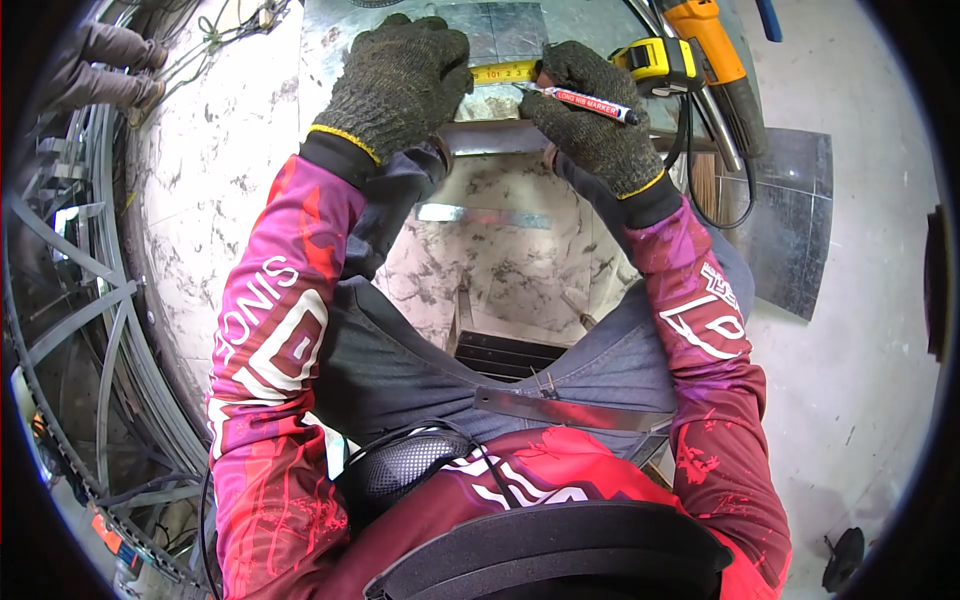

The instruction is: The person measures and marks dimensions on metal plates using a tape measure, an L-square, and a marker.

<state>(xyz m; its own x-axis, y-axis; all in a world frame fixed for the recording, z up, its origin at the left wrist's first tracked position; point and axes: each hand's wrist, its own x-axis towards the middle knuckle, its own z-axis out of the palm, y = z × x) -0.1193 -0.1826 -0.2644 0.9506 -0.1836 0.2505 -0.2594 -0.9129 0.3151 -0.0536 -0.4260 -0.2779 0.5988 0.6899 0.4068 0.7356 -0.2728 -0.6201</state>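
My left hand (400, 85), in a dark knitted glove, is closed at the left end of a yellow measuring tape strip (505, 72). My gloved right hand (590, 110) holds a white and red marker (590, 103), its tip pointing left just below the tape. The fingers of that hand also touch the strip's right end. Under both hands lies a grey metal sheet (515, 30). The yellow and black tape measure case (660, 65) rests just right of my right hand.
An orange power tool (712, 50) with a black cable lies at the upper right. Dark tiled sheets (790, 200) are on the floor at right. Curved metal frames (105, 290) stand at left. Another person's legs (110, 60) show at the upper left.
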